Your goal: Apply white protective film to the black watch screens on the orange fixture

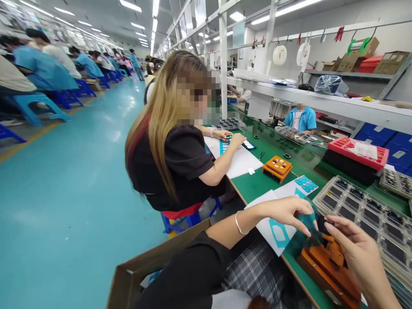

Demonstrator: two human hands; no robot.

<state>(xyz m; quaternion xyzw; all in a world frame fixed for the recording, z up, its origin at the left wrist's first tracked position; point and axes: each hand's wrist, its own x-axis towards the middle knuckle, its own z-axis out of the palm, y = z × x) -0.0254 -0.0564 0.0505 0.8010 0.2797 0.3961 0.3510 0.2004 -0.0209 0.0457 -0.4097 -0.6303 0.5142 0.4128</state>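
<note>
My left hand [291, 212], with a bracelet at the wrist, pinches a translucent teal film [309, 219]. My right hand [357, 244] has its thumb and fingers closed on a small black part [322, 224], right beside the film. Whether that part belongs to the fixture below, I cannot tell. Under both hands stands an orange fixture [331, 268] on the green bench. Beneath my left forearm lies a white sheet [273, 240] with teal adhesive cutouts [279, 234].
Clear compartment trays [363, 210] with dark parts lie at the right. Farther along the bench are another orange fixture [277, 167] and a red tray [358, 150]. A co-worker [170, 159] sits close on the left. An open cardboard box [128, 274] stands beside my lap.
</note>
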